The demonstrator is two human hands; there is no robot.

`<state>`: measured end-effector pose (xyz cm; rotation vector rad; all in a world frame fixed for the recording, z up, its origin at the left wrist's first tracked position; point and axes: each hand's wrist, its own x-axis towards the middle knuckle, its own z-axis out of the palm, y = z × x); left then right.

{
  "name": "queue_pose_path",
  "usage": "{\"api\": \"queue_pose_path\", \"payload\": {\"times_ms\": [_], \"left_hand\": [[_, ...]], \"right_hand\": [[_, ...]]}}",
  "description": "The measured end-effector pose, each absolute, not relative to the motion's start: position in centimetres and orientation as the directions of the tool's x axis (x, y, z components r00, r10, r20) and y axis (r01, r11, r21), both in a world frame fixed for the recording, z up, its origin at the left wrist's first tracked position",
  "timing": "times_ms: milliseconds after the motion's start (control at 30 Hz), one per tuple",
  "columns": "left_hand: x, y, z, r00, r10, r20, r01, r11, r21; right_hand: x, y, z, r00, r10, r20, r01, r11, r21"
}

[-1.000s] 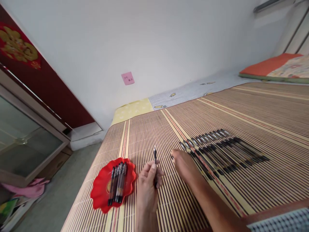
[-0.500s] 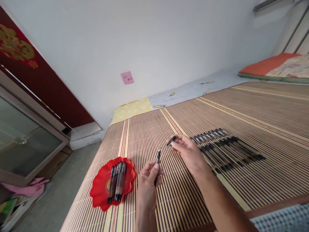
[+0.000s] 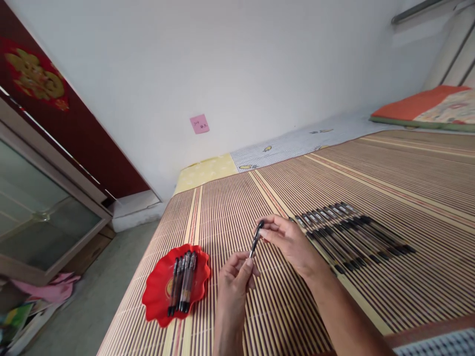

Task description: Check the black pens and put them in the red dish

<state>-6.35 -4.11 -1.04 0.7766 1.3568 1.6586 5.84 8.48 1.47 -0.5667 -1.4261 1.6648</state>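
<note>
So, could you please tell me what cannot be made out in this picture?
Head view: lower barrel of the pen, hidden inside the left hand.
Head view: part of the row of pens, behind the right hand.
Head view: writing on the pink note, too small.

We hold one pen [image 3: 254,244] tilted above the mat [image 3: 230,207]: left hand [image 3: 234,284] grips the lower end, right hand [image 3: 291,242] pinches the top. Near left, red plate [image 3: 156,296] with more pens [image 3: 181,283]; row of pens [image 3: 352,230] right.
</note>
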Motion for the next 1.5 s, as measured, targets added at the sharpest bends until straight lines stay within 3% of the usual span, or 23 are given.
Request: {"api": "queue_pose_path", "payload": {"times_ms": [367,667,867,1100,1333,1500], "left_hand": [[-6.2,-4.4,-1.6,-0.447,0.895,0.000,-0.267,-0.133,0.954],[-5.1,-4.5,-1.2,-0.468,0.882,-0.055,-0.346,-0.125,0.930],[-4.6,-4.3,-1.5,-0.509,0.861,-0.013,-0.272,-0.147,0.951],[-3.3,-3.9,-1.3,-0.619,0.782,0.080,-0.017,-0.116,0.993],[-4.0,-4.1,-0.2,-0.482,0.876,0.012,-0.345,-0.203,0.916],[-4.2,-4.2,0.1,-0.384,0.923,-0.026,-0.472,-0.172,0.865]], "right_hand": [[5.7,8.0,1.4,-0.651,0.733,0.197,-0.220,0.067,-0.973],[6.0,7.8,1.8,-0.683,0.697,0.219,-0.190,0.120,-0.974],[5.9,7.9,1.6,-0.677,0.712,0.186,-0.180,0.085,-0.980],[5.9,7.7,1.8,-0.661,0.736,0.145,-0.166,0.044,-0.985],[5.8,7.9,0.6,-0.642,0.763,0.077,-0.218,-0.086,-0.972],[5.9,8.0,0.9,-0.605,0.788,0.113,-0.225,-0.033,-0.974]]}}
